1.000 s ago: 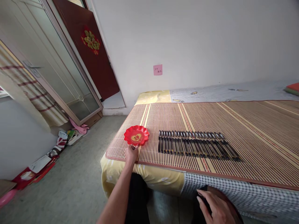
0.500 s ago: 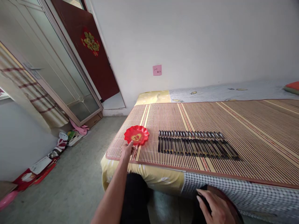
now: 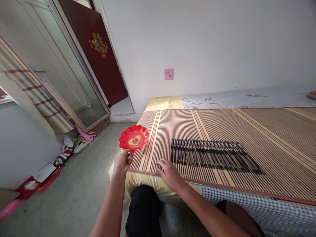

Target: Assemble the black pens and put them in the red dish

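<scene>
Our left hand (image 3: 122, 161), at lower centre-left of the frame, is closed on the near rim of one red plate (image 3: 134, 139), fingertips pinching the scalloped edge from below. The plate is held up off the surface and tilted toward us, so it hangs over the left near corner of the mat (image 3: 271, 131), partly past its edge. Its bowl shows a gold heart print in the middle. Our right hand (image 3: 169, 171), just right of the left one, lies palm down and slack on the near edge of the mat, fingers spread and gripping nothing. Its fingertips are near the left end of the pens (image 3: 214, 156) but apart from them. The pens are dark, and they lie side by side in one tight row across the middle of the frame, caps toward the far side. There are about twenty, packed too close for us to count exactly. The one striped mat covers the top of one bed (image 3: 160, 186), whose yellow sheet shows below our hands. One pink note (image 3: 169, 74) is stuck on the wall (image 3: 222, 42) at upper centre. One dark red door (image 3: 108, 75) stands at upper left, and clutter (image 3: 44, 172) lies on the floor (image 3: 81, 194) at lower left.
</scene>
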Demonstrator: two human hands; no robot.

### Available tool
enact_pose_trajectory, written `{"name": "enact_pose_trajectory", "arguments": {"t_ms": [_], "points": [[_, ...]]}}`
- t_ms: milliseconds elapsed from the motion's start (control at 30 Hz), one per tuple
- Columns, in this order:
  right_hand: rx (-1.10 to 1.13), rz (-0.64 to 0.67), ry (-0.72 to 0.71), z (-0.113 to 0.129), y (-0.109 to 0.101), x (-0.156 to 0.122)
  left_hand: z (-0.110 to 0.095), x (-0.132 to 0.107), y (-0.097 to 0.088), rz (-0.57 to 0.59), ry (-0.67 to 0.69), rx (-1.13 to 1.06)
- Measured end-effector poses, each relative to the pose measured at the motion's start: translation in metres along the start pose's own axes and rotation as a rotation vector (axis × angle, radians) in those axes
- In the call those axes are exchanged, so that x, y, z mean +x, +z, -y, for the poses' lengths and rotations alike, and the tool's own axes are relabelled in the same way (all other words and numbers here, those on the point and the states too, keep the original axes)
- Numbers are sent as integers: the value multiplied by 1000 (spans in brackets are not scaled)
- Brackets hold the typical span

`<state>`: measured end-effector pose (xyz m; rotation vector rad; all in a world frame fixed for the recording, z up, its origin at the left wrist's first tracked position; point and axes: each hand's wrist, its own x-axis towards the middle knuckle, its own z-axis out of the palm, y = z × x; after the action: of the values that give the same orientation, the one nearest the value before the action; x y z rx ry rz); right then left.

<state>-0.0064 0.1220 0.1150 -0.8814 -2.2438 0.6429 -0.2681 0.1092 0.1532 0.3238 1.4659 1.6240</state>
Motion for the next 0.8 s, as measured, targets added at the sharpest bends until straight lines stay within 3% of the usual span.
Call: {"name": "enact_pose_trajectory", "arguments": {"t_ms": [167, 367, 800], "points": [[-168, 116, 37, -3, 47, 61, -7, -35, -48, -75, 80, -78], [-245, 126, 69, -13, 71, 77, 5, -55, -89, -139, 83, -100], [-288, 91, 63, -20, 71, 93, 25, -42, -90, -122, 77, -163]]}}
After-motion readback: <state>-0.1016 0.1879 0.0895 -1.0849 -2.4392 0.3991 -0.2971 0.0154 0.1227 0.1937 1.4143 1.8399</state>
